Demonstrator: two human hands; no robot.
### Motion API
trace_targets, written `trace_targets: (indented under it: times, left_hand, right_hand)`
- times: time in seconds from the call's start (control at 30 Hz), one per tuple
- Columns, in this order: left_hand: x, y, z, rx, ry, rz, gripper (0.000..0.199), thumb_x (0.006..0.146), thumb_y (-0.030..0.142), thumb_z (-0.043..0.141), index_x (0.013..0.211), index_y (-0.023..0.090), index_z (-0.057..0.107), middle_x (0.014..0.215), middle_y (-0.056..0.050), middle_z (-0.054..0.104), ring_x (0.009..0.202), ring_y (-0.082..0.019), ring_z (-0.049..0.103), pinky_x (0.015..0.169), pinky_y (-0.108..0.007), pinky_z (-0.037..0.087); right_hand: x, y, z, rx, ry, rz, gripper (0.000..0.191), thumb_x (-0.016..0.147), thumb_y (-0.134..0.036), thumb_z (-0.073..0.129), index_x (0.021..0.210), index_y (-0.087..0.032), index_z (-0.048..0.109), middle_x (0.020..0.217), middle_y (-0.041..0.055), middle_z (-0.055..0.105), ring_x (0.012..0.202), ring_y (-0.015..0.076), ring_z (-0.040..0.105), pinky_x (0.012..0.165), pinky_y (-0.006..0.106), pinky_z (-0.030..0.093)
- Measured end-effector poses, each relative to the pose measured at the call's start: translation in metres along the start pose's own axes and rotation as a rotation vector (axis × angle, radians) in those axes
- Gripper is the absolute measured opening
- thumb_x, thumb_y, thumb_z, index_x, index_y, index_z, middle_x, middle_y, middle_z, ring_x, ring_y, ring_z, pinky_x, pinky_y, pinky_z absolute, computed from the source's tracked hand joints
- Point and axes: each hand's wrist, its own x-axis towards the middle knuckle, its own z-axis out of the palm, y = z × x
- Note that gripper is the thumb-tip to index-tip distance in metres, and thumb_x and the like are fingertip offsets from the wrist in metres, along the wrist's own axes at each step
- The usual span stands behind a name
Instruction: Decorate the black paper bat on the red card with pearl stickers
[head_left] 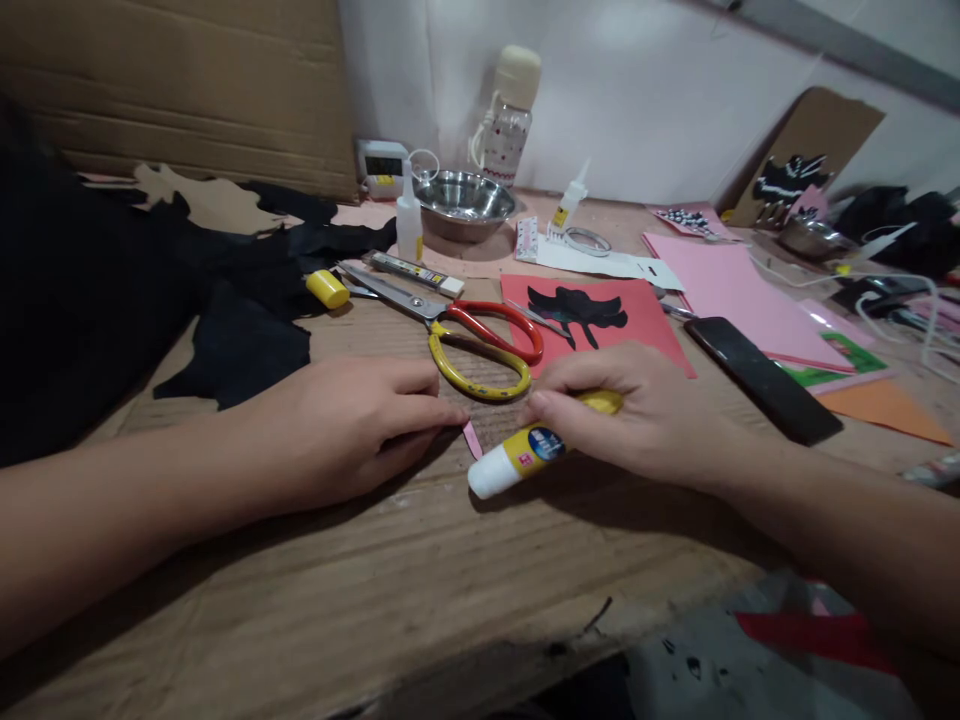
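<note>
My right hand [626, 410] is closed around a yellow glue stick [531, 446], whose white end is uncapped and tilts down to the left near the table. The fingertips of my left hand [367, 420] hold one end of a small narrow pink paper strip [472, 440] down on the wood. The strip's free end lies beside the glue stick's tip. Just beyond both hands lie scissors [480, 345] with one red and one yellow handle. A yellow cap [328, 289] rests to their left. Behind my right hand is a red paper sheet [645, 310] bearing a black cut-out shape [576, 308].
Black paper scraps [244, 340] are heaped at left. Toward the back stand a squeeze bottle [409, 215], a metal bowl [465, 205] and a clear bottle [510, 120]. A black phone [761, 378] and pink sheets [750, 300] lie at right. The table's edge [525, 640] is near me.
</note>
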Motion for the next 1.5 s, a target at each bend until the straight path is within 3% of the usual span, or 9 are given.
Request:
trace_targets:
  times: [0.2, 0.43, 0.57, 0.83, 1.03, 1.2, 1.37, 1.43, 1.5]
  left_hand:
    - [0.000, 0.001, 0.000, 0.014, -0.013, -0.013, 0.031, 0.099, 0.012, 0.054, 0.117, 0.023, 0.076, 0.108, -0.005, 0.075, 0.098, -0.019, 0.074, 0.080, -0.023, 0.057]
    - [0.000, 0.001, 0.000, 0.003, 0.000, 0.000, 0.031, 0.102, 0.014, 0.053, 0.123, 0.025, 0.074, 0.105, -0.005, 0.076, 0.094, -0.017, 0.074, 0.082, -0.024, 0.058]
    - [0.002, 0.001, 0.000, -0.001, -0.001, 0.000, 0.030, 0.103, 0.016, 0.054, 0.122, 0.024, 0.075, 0.101, -0.005, 0.076, 0.088, -0.017, 0.074, 0.081, -0.024, 0.058]
    - [0.002, 0.002, -0.004, 0.041, -0.061, 0.035, 0.036, 0.098, 0.010, 0.051, 0.122, 0.022, 0.076, 0.096, -0.005, 0.075, 0.074, -0.016, 0.069, 0.063, -0.022, 0.053]
    - [0.001, 0.002, -0.004, 0.036, -0.057, 0.039, 0.034, 0.101, 0.013, 0.051, 0.123, 0.023, 0.075, 0.096, -0.004, 0.073, 0.072, -0.015, 0.066, 0.060, -0.022, 0.049]
    - [-0.001, 0.001, -0.001, 0.049, -0.034, 0.050, 0.033, 0.100, 0.013, 0.052, 0.123, 0.024, 0.074, 0.103, -0.005, 0.075, 0.076, -0.015, 0.068, 0.059, -0.022, 0.047]
    - [0.000, 0.008, -0.007, 0.141, 0.051, -0.001, 0.027, 0.102, 0.018, 0.050, 0.115, 0.021, 0.073, 0.082, -0.002, 0.074, 0.068, -0.017, 0.067, 0.054, -0.025, 0.044]
    - [0.001, 0.016, -0.013, 0.178, 0.063, 0.057, 0.027, 0.103, 0.018, 0.045, 0.105, 0.021, 0.073, 0.073, -0.001, 0.071, 0.061, -0.017, 0.064, 0.050, -0.028, 0.042]
    - [0.003, 0.025, -0.019, 0.211, 0.004, 0.161, 0.033, 0.106, 0.016, 0.041, 0.102, 0.020, 0.073, 0.072, -0.001, 0.072, 0.058, -0.017, 0.063, 0.050, -0.030, 0.044]
  right_hand:
    - [0.003, 0.000, -0.009, -0.018, 0.172, 0.066, 0.027, 0.098, -0.025, 0.058, 0.075, -0.023, 0.073, 0.064, 0.0007, 0.068, 0.057, 0.0147, 0.059, 0.049, 0.028, 0.039]
    - [0.002, 0.005, 0.004, -0.049, 0.027, -0.044, 0.026, 0.098, -0.025, 0.059, 0.075, -0.021, 0.070, 0.067, -0.0018, 0.068, 0.059, 0.0114, 0.057, 0.056, 0.025, 0.041]
    - [0.002, 0.004, 0.004, -0.025, -0.025, 0.009, 0.027, 0.096, -0.026, 0.058, 0.072, -0.020, 0.070, 0.063, -0.0013, 0.067, 0.056, 0.0117, 0.056, 0.052, 0.025, 0.040]
    - [0.004, -0.001, -0.005, 0.043, 0.144, 0.085, 0.027, 0.095, -0.026, 0.060, 0.071, -0.022, 0.073, 0.065, 0.0012, 0.070, 0.057, 0.0146, 0.058, 0.048, 0.028, 0.039]
    - [0.002, 0.007, 0.006, 0.014, 0.028, 0.002, 0.024, 0.095, -0.026, 0.060, 0.074, -0.020, 0.071, 0.063, -0.0015, 0.066, 0.055, 0.0115, 0.056, 0.051, 0.024, 0.039]
    - [0.002, 0.011, 0.010, -0.005, 0.005, -0.042, 0.029, 0.098, -0.028, 0.057, 0.074, -0.019, 0.070, 0.061, -0.0025, 0.061, 0.055, 0.0095, 0.052, 0.052, 0.022, 0.037]
    - [0.003, 0.010, 0.010, -0.013, 0.025, -0.010, 0.026, 0.098, -0.028, 0.059, 0.080, -0.018, 0.074, 0.062, -0.0029, 0.065, 0.054, 0.0093, 0.054, 0.052, 0.022, 0.036]
    - [0.003, 0.010, 0.011, -0.012, 0.036, 0.005, 0.025, 0.097, -0.028, 0.059, 0.079, -0.019, 0.074, 0.061, -0.0031, 0.064, 0.054, 0.0096, 0.054, 0.052, 0.022, 0.036]
    - [0.003, 0.011, 0.011, -0.007, 0.044, 0.020, 0.025, 0.096, -0.028, 0.060, 0.077, -0.019, 0.074, 0.060, -0.0032, 0.064, 0.054, 0.0100, 0.053, 0.052, 0.023, 0.037]
